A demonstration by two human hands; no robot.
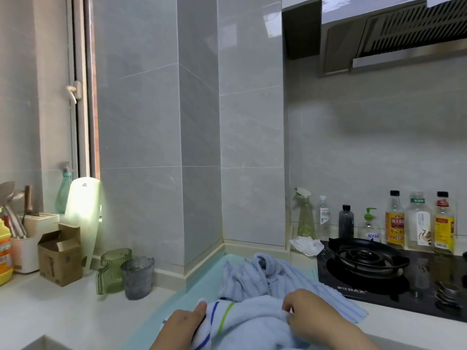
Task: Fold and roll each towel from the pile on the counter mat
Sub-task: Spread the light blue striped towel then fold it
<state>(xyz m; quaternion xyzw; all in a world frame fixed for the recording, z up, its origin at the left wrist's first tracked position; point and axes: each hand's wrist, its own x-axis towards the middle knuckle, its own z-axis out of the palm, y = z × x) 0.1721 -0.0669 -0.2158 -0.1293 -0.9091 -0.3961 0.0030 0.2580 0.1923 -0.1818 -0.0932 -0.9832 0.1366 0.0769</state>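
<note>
Left hand and right hand pinch blue towel; caddy holds ladles.

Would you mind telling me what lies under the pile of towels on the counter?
A pale blue mat lies under the towels; the part beneath them is hidden.

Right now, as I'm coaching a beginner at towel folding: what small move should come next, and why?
Probably draw the striped towel taut between the hands and lay it flat on the teal mat. The left hand and the right hand both grip it, yet it is bunched and unfolded, with the towel pile heaped just behind it.
</note>
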